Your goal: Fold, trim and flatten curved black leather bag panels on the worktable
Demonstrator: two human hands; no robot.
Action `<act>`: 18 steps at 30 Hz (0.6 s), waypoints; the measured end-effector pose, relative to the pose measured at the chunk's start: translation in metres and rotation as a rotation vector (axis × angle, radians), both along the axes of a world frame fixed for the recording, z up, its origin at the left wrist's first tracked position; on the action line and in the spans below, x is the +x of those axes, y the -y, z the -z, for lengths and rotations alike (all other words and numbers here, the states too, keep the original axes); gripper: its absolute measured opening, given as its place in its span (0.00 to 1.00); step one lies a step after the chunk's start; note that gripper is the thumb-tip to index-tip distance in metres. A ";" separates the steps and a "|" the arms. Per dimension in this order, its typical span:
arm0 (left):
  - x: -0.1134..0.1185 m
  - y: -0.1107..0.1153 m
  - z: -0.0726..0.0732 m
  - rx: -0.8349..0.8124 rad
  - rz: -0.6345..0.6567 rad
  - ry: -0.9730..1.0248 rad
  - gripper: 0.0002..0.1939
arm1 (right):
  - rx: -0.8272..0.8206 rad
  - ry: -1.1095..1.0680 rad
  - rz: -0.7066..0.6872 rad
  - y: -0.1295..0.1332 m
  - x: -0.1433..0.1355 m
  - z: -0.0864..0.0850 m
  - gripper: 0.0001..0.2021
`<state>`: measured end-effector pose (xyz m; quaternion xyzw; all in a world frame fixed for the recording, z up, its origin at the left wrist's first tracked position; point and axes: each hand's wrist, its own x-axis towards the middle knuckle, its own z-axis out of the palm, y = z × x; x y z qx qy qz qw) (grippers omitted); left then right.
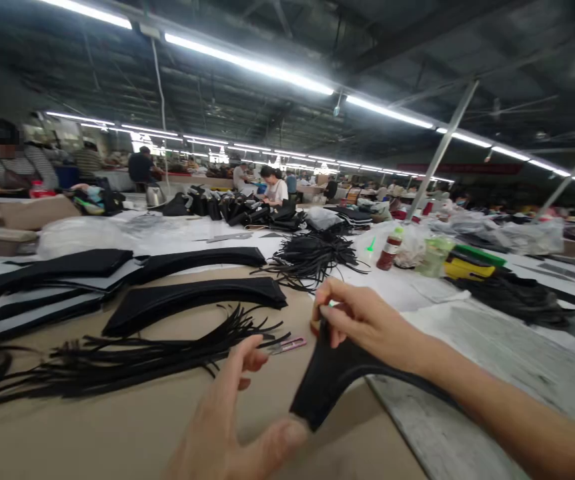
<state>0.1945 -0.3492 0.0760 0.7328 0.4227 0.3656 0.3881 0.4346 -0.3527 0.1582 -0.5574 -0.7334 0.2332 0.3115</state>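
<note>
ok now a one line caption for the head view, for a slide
Right hand grips a curved black piece above a tan work surface, black strips alongside.

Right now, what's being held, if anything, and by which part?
The right hand pinches the black piece by its upper end; the left hand is open by its lower end, contact unclear.

Curved black piece [335, 373], narrow-ended, raised, tilted above tan surface [117, 433]
</note>
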 end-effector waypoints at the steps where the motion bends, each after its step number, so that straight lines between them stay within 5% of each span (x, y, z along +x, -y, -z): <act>1: -0.002 0.002 -0.007 -0.053 -0.027 -0.003 0.39 | -0.027 -0.007 -0.060 -0.008 -0.017 0.008 0.03; 4: -0.012 0.000 -0.008 -0.178 -0.081 -0.033 0.31 | -0.093 -0.036 -0.231 -0.028 -0.062 0.030 0.04; 7: -0.037 -0.013 0.009 -0.182 -0.043 -0.046 0.17 | -0.195 -0.147 -0.380 -0.044 -0.096 0.050 0.04; 12: -0.101 -0.018 0.040 -0.303 -0.072 0.061 0.12 | -0.492 -0.510 -0.597 -0.068 -0.123 0.075 0.16; 15: -0.141 -0.010 0.058 -0.445 -0.235 0.163 0.18 | -0.422 -0.470 -0.505 -0.069 -0.117 0.083 0.17; 18: -0.184 -0.005 0.078 -0.455 -0.390 0.086 0.23 | -0.215 -0.149 -0.342 -0.046 -0.102 0.088 0.11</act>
